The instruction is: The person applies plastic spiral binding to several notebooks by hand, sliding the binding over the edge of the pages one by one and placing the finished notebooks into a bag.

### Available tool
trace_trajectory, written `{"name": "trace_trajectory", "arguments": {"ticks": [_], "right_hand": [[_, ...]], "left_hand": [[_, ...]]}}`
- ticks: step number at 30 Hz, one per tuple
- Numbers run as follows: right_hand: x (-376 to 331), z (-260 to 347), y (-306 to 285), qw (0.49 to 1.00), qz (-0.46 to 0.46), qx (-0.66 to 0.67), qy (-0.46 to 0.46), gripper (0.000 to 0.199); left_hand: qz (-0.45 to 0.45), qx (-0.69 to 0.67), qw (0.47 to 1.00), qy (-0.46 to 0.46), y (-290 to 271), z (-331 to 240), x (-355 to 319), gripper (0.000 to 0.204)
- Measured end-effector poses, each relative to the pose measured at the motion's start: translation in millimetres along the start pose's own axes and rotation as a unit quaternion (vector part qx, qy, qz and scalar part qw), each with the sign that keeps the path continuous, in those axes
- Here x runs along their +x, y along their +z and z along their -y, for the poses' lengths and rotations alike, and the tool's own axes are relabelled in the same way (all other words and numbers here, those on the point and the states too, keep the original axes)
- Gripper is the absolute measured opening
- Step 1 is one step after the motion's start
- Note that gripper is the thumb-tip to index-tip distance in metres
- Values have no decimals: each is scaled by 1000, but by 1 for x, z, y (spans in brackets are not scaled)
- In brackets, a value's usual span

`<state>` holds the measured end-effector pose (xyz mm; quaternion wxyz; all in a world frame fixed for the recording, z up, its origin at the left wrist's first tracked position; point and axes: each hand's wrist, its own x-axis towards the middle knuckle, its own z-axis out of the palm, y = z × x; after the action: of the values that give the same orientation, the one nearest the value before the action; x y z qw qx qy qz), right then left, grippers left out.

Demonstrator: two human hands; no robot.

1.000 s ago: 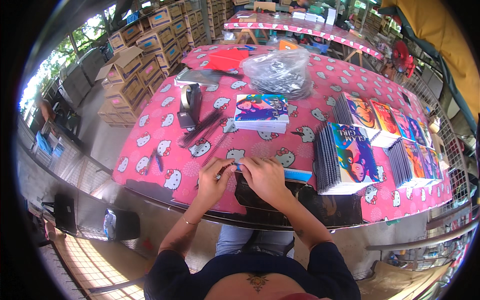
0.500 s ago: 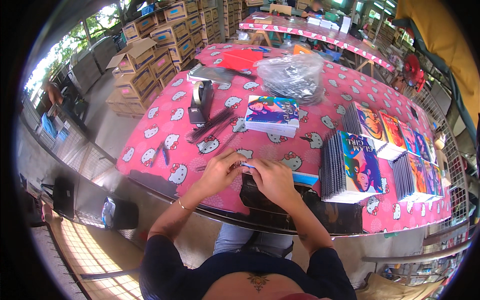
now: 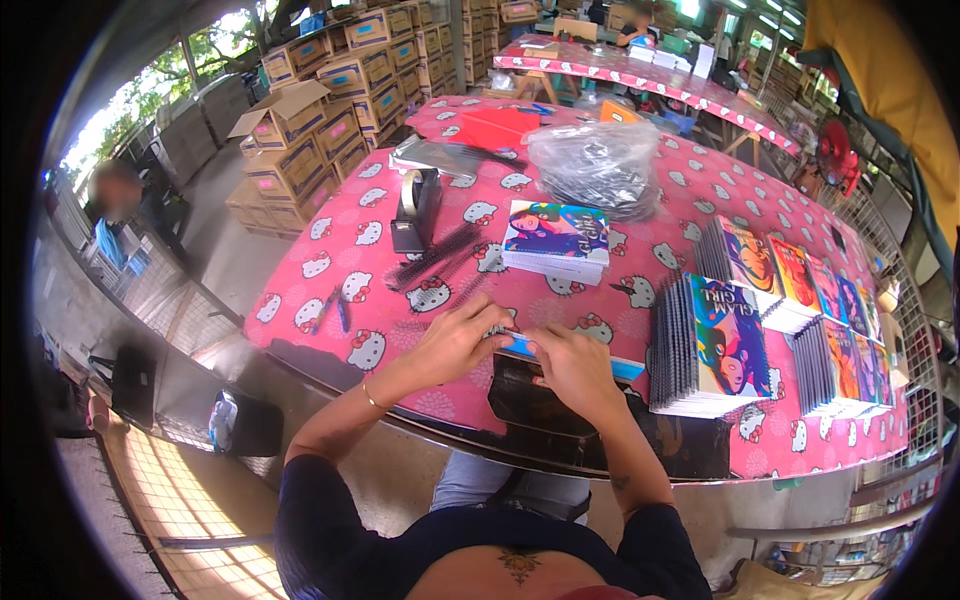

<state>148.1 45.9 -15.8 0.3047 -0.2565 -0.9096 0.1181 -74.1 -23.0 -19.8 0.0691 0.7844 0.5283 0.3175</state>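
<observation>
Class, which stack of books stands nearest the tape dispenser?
The stack just right of the dispenser: it stands alone, while the other stacks group together farther right.

At the far left, bright daylight and green foliage (image 3: 135,115) beyond an open side, with tall stacks of cardboard boxes (image 3: 290,165) on a grey floor (image 3: 215,238). In the near middle, a broad table (image 3: 450,410) in pink cat-print cloth, black along part of the near edge. Farther back, a second pink-covered table (image 3: 600,62) on wooden trestles. At the far right, a red fan (image 3: 835,152), a hanging yellow sheet (image 3: 870,90) and tube lights (image 3: 790,17); near left, sunlight across a brown surface (image 3: 195,480).
</observation>
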Motion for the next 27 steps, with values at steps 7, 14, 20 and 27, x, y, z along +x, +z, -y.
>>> {"name": "trace_trajectory", "arguments": {"ticks": [7,14,20,27], "right_hand": [[2,-2,5,1000,4,-13,17,15],[-4,3,-2,1000,-15,-9,-20,17],[-27,-15,-30,998,19,-54,18,20],[-40,-23,-35,997,31,-59,31,25]], "left_hand": [[-100,252,960,-63,60,-30,-11,88],[-87,328,936,-94,56,-20,-15,94],[-103,291,951,3,85,-31,-45,85],[-64,209,975,31,94,-45,-41,87]]}}
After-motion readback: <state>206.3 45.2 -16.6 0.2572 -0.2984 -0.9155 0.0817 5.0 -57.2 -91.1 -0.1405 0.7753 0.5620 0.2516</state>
